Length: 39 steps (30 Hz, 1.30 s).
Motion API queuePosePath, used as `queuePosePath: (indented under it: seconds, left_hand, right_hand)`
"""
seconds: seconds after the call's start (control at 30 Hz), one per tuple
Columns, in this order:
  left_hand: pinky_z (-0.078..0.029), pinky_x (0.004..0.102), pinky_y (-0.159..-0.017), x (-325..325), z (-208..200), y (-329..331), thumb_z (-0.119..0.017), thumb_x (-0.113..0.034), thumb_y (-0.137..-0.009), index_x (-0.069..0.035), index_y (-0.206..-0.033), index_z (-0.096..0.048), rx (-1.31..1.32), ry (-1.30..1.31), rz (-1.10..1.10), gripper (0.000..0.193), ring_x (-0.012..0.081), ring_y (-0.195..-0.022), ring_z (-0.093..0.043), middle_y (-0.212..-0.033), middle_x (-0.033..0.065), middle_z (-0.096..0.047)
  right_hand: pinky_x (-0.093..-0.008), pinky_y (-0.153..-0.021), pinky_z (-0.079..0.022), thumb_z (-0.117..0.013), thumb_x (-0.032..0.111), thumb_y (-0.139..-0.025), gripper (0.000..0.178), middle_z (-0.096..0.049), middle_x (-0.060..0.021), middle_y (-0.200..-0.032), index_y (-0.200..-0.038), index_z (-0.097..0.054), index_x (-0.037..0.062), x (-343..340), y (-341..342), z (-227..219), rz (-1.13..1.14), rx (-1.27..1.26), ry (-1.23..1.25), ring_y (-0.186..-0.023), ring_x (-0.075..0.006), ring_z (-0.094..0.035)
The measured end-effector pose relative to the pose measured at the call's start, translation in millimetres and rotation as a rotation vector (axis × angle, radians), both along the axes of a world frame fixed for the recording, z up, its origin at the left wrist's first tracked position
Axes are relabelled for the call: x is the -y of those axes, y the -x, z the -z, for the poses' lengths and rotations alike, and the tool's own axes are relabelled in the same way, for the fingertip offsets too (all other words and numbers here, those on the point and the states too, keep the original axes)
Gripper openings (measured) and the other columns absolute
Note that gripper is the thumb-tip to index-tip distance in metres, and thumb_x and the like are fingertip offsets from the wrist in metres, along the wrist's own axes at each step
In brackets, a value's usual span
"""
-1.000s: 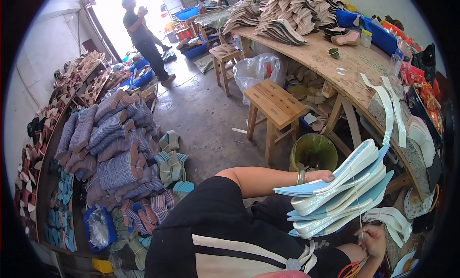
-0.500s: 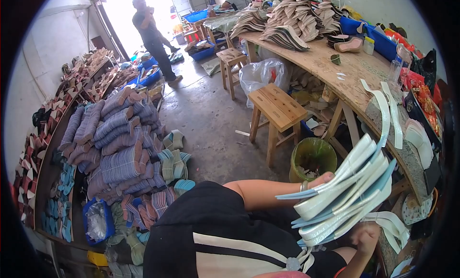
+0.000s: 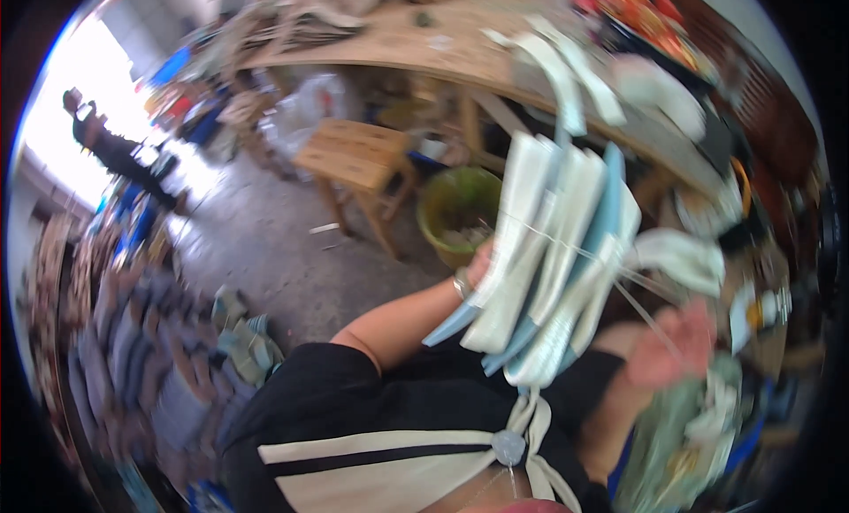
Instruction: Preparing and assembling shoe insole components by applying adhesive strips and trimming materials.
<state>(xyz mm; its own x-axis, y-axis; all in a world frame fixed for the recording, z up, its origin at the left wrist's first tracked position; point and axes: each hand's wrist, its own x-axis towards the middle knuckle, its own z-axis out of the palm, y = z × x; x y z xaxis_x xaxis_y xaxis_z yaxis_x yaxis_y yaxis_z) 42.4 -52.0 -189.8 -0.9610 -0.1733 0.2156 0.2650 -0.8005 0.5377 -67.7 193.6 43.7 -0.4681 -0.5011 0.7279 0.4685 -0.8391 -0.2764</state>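
Upright in front of me stands a bundle of curved white and light-blue insole-shaped pieces (image 3: 526, 239), stacked on edge. My left hand (image 3: 482, 264) grips the bundle from its left side; the fingers behind it are hidden. A thin pale string (image 3: 566, 241) runs around the middle of the stack and stretches off to the right. At the end of that string is my right hand (image 3: 676, 345), apart from the bundle and smeared by motion, with the string drawn taut into it.
A wooden workbench (image 3: 424, 40) with long white strips (image 3: 553, 71) runs along the far side. Before it stand a wooden stool (image 3: 354, 150) and a green bin (image 3: 460, 208). Piled striped bundles (image 3: 159, 363) lie at left. A person (image 3: 115, 150) stands near the bright doorway.
My view has swung to the right. The bundle has turned more upright, and a string now shows around it. My right hand has moved away from the bundle, pulling the string.
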Motion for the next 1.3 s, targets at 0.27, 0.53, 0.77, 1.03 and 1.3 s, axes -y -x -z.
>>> queuePosePath:
  seconds: [0.27,0.53,0.77,1.03,1.3]
  left_hand:
    - [-0.042,0.0383,-0.101,53,-64,-6,-0.081,-0.031,-0.064,-0.003,-0.138,-0.039,0.137,-0.022,0.424,0.09,0.0245,-0.117,-0.053,-0.133,0.0137,-0.05]
    - [-0.04,0.0388,-0.102,63,-111,-26,-0.083,-0.032,-0.06,-0.002,-0.138,-0.039,0.149,0.214,0.506,0.094,0.0257,-0.117,-0.053,-0.133,0.0143,-0.05]
    - [-0.035,0.0416,-0.106,58,-173,-36,-0.082,-0.029,-0.052,-0.001,-0.139,-0.037,0.281,0.354,0.649,0.102,0.0328,-0.121,-0.05,-0.134,0.0194,-0.048]
    - [-0.038,0.0397,-0.102,56,-178,-31,-0.083,-0.022,-0.053,0.002,-0.136,-0.04,0.412,0.495,0.866,0.097,0.0296,-0.116,-0.053,-0.128,0.0196,-0.052]
    - [-0.036,0.0345,-0.103,31,-196,-23,-0.082,-0.037,-0.064,0.001,-0.142,-0.023,0.345,0.64,0.993,0.106,0.021,-0.122,-0.043,-0.134,0.0142,-0.043]
  right_hand:
    - [-0.0379,-0.103,-0.035,-0.073,0.055,-0.069,0.1,-0.036,-0.0113,-0.144,-0.142,-0.029,0.003,56,-14,-20,0.381,-0.026,-0.676,-0.135,-0.0268,-0.032]
    - [-0.0338,-0.097,-0.039,-0.069,0.056,-0.075,0.083,-0.054,-0.0058,-0.125,-0.134,-0.044,0.0025,75,26,-5,-0.098,-0.081,-0.921,-0.116,-0.0156,-0.049]
    - [-0.03,-0.1,-0.038,-0.08,0.065,-0.049,0.114,-0.053,-0.0096,-0.127,-0.134,-0.042,-0.001,79,34,-41,-0.032,-0.537,-1.216,-0.114,-0.0188,-0.053]
    - [-0.0312,-0.097,-0.041,-0.078,0.066,-0.054,0.1,-0.06,-0.0077,-0.116,-0.125,-0.053,0.0,74,51,-46,-0.014,-0.669,-1.275,-0.108,-0.0187,-0.057]
    - [-0.0319,-0.097,-0.043,-0.087,0.051,-0.049,0.098,-0.062,-0.0118,-0.116,-0.124,-0.054,-0.0036,54,49,-79,0.096,-0.863,-1.242,-0.109,-0.0218,-0.059]
